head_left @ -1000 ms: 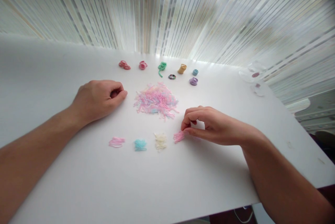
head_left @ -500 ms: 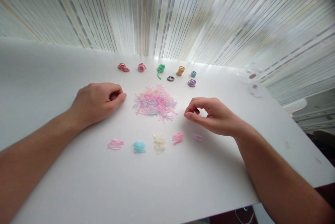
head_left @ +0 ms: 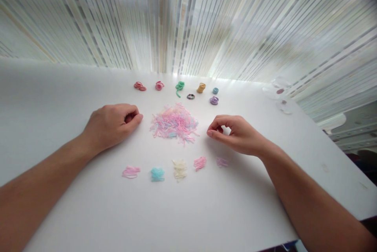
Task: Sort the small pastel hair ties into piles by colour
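A loose heap of thin pastel elastic bands (head_left: 175,123), mostly pink with some blue and cream, lies mid-table. To its left my left hand (head_left: 114,124) rests on the tabletop, loosely curled into a fist, with nothing visible in it. My right hand (head_left: 231,132) is right of the heap, thumb and forefinger brought together; anything between the tips is too small to make out. Nearer me run small sorted bunches: pink bands (head_left: 131,171), light-blue bands (head_left: 157,174), cream bands (head_left: 179,170), deeper pink bands (head_left: 200,163) and lilac bands (head_left: 222,162).
Behind the heap sit coiled bands or ties: red (head_left: 139,86), pink (head_left: 159,85), green (head_left: 180,86), tan (head_left: 201,87), blue (head_left: 215,91) and purple (head_left: 214,100), plus a dark beaded ring (head_left: 191,96). Clear plastic pieces (head_left: 283,106) lie far right. A striped curtain (head_left: 167,20) hangs behind.
The view has tilted slightly upward, so the table and its contents sit lower in the picture. Both hands keep nearly the same pose and place beside the heap.
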Available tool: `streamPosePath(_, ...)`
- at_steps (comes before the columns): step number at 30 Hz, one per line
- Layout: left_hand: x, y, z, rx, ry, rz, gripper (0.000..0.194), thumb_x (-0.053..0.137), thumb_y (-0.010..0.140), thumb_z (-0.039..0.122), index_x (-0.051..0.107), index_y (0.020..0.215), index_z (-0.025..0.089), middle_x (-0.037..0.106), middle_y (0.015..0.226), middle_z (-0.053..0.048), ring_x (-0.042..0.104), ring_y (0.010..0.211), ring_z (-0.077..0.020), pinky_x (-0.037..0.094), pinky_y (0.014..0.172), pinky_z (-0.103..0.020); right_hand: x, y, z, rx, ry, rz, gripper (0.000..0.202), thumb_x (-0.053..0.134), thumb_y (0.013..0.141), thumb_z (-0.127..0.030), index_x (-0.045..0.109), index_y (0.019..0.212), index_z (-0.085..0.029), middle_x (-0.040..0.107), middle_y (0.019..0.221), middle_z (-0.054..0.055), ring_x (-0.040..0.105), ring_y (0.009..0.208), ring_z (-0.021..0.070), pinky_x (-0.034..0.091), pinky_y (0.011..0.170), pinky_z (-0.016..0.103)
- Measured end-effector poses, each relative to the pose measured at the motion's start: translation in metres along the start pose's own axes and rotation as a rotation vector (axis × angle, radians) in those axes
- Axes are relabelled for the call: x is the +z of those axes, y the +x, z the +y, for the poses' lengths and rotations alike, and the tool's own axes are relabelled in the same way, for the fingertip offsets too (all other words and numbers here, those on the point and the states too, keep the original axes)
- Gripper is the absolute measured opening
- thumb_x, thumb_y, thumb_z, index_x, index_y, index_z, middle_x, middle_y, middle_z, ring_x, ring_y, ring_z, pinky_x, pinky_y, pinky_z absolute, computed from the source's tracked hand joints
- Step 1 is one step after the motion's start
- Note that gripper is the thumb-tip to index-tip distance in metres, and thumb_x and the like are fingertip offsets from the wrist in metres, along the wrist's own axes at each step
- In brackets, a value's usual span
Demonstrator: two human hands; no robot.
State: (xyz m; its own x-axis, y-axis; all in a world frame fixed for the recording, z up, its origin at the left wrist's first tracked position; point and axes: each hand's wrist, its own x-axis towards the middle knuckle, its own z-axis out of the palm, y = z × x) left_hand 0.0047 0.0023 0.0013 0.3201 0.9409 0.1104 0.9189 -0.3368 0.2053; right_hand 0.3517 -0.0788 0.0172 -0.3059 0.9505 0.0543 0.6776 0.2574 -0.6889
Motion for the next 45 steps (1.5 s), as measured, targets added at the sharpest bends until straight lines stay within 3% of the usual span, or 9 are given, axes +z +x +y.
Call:
streamPosePath(19,0.0,0.0,0.001,-0.014,-0.007,-0.002,0.035,0.045,0.092,0.051,0.064,0.079,0.023,0.07,0.079,-0.003,0.058,0.071,-0.0197,0.033,0.066,-0.032,0.027,0.006,0.008,-0.065,-0.024,0.068,0.015,0.073,0.092,-0.032,0.083,0.09,-0.02,0.075,0.086,0.006,0.062,0.065,0.0135,0.048,0.062,0.028)
streamPosePath(28,-0.002,-0.001,0.002,-0.017,-0.003,-0.003,0.036,0.043,0.092,0.051,0.064,0.079,0.024,0.069,0.079,-0.003,0.058,0.073,-0.0204,0.033,0.067,-0.032,0.03,0.007,0.01,-0.156,-0.205,0.068,0.013,0.068,0.098,-0.026,0.076,0.089,-0.021,0.074,0.088,0.005,0.065,0.078,0.0178,0.044,0.084,0.036)
streamPosePath(34,-0.002,0.0,0.002,-0.023,-0.003,-0.011,0.037,0.043,0.091,0.051,0.065,0.079,0.024,0.069,0.079,-0.004,0.057,0.072,-0.0205,0.032,0.067,-0.033,0.032,0.007,0.013,-0.164,-0.185,0.038,0.013,0.062,0.102,-0.024,0.07,0.093,-0.02,0.074,0.094,0.006,0.066,0.086,0.0197,0.042,0.09,0.037)
streamPosePath(45,0.001,0.0,0.0,-0.011,-0.001,0.0,0.037,0.043,0.092,0.051,0.062,0.079,0.023,0.067,0.078,-0.002,0.055,0.071,-0.0189,0.032,0.066,-0.032,0.023,0.007,0.012,-0.042,-0.038,0.149,0.017,0.058,0.1,-0.03,0.065,0.087,-0.02,0.067,0.083,0.003,0.054,0.07,0.0158,0.04,0.063,0.029)
